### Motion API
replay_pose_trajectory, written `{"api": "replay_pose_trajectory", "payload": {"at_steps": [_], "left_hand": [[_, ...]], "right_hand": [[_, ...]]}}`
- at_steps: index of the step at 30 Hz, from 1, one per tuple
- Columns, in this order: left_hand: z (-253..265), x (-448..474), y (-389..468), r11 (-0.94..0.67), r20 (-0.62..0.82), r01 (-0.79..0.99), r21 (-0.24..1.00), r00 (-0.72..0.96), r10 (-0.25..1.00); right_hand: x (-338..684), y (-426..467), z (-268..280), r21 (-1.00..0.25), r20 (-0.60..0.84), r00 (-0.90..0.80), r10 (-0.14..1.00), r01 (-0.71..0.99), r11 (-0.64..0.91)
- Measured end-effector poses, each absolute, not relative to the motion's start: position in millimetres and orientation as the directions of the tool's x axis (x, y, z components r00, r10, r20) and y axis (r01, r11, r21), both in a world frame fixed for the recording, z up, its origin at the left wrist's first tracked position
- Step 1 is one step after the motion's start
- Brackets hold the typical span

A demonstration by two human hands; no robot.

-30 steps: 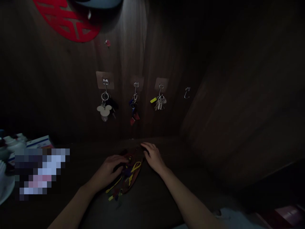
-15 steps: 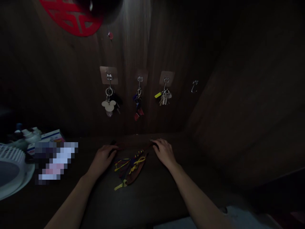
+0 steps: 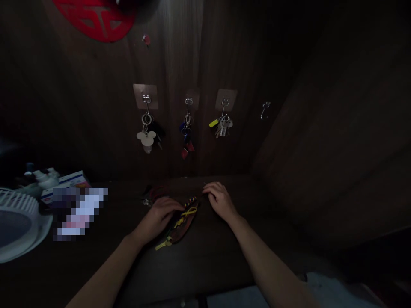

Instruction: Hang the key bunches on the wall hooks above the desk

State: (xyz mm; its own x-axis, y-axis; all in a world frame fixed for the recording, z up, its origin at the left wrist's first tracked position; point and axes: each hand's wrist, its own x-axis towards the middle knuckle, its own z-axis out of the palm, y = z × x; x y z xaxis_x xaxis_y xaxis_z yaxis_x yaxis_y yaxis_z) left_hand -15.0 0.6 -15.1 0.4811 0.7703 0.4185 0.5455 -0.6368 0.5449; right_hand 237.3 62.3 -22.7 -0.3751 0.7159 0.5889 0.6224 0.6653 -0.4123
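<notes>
My left hand reaches over the left side of a brown leaf-shaped pendant with yellow cord, lying on the dark wooden surface. Its fingers are stretched out, with the tips by the braided cord at the pendant's upper end. Behind this hand lies a small bunch of keys beside a dark red strap. My right hand rests to the right of the pendant, fingers curled and thumb close to them. A tiny light bit shows near its fingertips, too dim to make out.
Key bunches hang from wall hooks: one with a white mouse-head charm, one with red tags, one with a yellow tag. A bare hook is at right. Bottles, a box and a white slatted basket stand left.
My left hand has moved right onto the pendant's left side, uncovering the keys and red strap behind it. My right hand has barely shifted. The view has tilted slightly.
</notes>
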Motion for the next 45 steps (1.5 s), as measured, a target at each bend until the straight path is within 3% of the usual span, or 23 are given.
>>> {"api": "replay_pose_trajectory", "payload": {"at_steps": [3,11,17,25,38,45], "left_hand": [[-20,-8,2,-0.645,0.388,0.54,0.541,0.521,0.761],[-29,-29,12,-0.494,0.41,0.696,0.521,0.303,0.86],[-29,-28,11,-0.467,0.407,0.711,0.526,0.272,0.872],[-28,-24,10,-0.5,0.419,0.701,0.508,0.307,0.855],[-20,-25,6,-0.52,0.44,0.718,0.463,0.323,0.838],[-20,-56,15,-0.259,0.451,0.836,0.483,0.016,0.892]], "right_hand": [[234,58,-21,-0.4,0.589,-0.452,0.67,0.558,0.728],[227,54,-24,-0.39,0.407,-0.642,0.65,0.521,0.759],[225,50,-20,-0.392,0.382,-0.633,0.674,0.549,0.738],[209,36,-13,-0.346,0.305,-0.76,0.574,0.473,0.81],[225,49,-15,-0.319,0.386,-0.654,0.651,0.568,0.759],[228,53,-17,-0.329,0.427,-0.614,0.663,0.578,0.747]]}}
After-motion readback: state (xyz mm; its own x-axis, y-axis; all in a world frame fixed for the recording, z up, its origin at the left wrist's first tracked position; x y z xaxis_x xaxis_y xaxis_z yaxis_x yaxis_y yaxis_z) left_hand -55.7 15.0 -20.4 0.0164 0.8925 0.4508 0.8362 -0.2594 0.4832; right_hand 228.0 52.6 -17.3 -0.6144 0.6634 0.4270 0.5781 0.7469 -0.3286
